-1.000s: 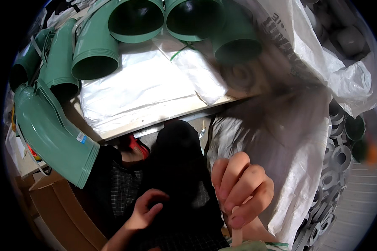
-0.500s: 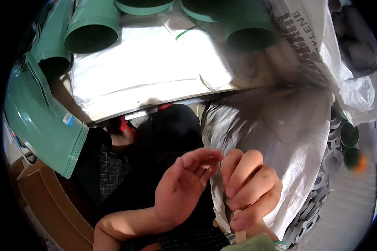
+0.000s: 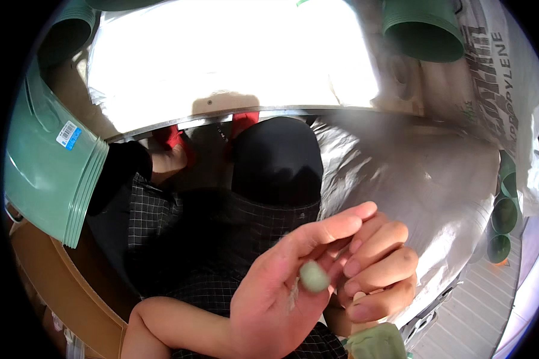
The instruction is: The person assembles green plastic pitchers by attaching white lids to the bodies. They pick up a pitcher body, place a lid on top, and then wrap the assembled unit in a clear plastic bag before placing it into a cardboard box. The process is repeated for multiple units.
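My left hand (image 3: pixel 281 287) is raised palm up over my lap, its forearm coming in from the lower left. A small pale green lump (image 3: pixel 314 276) rests against the base of its fingers, which curl loosely around it. My right hand (image 3: pixel 380 269) sits right beside it, touching it, fingers curled tight. Whether anything is inside the right fist is hidden. Under both hands are my legs in dark checked cloth (image 3: pixel 179 221) and a black knee (image 3: pixel 275 161).
A big green pipe fitting (image 3: pixel 48 173) leans at the left over a cardboard box (image 3: pixel 54 281). A table edge (image 3: pixel 221 116) with a bright plastic sheet (image 3: pixel 233 54) lies ahead, another green fitting (image 3: pixel 422 30) on it. A white woven sack (image 3: pixel 437 179) bulges at the right.
My left hand has risen from my lap, turned palm up and come against my right hand, now with the green lump in it. The view has tilted further down.
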`<act>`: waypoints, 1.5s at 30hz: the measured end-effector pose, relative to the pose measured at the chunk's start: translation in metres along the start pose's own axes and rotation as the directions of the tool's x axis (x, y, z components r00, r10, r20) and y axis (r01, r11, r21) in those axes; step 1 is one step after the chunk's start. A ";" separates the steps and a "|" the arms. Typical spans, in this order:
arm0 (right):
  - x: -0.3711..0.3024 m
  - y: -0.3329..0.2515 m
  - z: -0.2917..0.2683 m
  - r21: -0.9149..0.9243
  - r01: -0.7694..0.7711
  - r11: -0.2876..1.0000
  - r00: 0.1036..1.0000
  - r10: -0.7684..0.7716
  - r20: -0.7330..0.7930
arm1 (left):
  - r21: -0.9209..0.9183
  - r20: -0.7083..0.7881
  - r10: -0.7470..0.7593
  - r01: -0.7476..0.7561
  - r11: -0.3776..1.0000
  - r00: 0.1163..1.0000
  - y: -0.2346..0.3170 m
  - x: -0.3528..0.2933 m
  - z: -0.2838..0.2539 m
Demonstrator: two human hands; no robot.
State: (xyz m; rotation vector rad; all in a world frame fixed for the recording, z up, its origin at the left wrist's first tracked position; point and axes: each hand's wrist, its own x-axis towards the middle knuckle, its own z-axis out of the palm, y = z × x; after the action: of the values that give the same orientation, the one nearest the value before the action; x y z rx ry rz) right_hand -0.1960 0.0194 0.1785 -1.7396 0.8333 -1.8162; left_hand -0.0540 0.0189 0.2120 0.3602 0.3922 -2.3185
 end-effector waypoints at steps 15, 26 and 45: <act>-0.004 0.015 0.006 -0.113 -0.245 0.963 0.970 0.243 -0.029 | -0.063 0.094 -0.007 0.013 0.998 0.996 0.020 0.028 -0.041; -0.004 0.012 0.000 -0.053 -0.307 0.950 0.951 0.308 0.023 | -0.028 0.192 0.007 -0.001 1.000 0.981 0.023 0.041 -0.050; -0.005 0.016 -0.021 -0.432 -0.355 0.829 0.913 0.407 0.031 | -0.070 0.003 -0.048 0.048 0.996 0.999 0.029 0.044 -0.056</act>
State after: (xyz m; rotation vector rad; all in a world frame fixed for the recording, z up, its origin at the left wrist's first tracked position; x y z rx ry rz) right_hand -0.2180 0.0142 0.1635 -1.7428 1.4869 -1.3138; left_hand -0.0549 -0.0073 0.1400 0.3178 0.4853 -2.3443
